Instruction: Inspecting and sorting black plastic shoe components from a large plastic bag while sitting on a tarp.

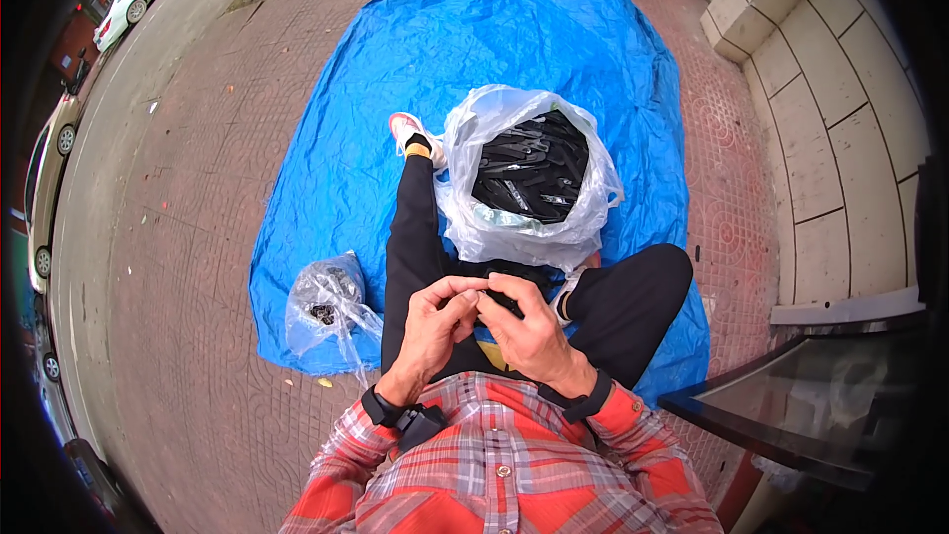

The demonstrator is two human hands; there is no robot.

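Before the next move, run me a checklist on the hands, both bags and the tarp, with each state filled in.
1. Both hands in view: ok; left hand and right hand are close together.
2. Piece securely gripped: cannot tell; the hands hide most of anything held.
3. Large bag open: ok; black pieces show in its mouth.
4. Small bag tied shut: cannot tell.
5. Both bags on the blue tarp: ok; the small bag lies near its edge.
6. Tarp smooth: not ok; it is creased.
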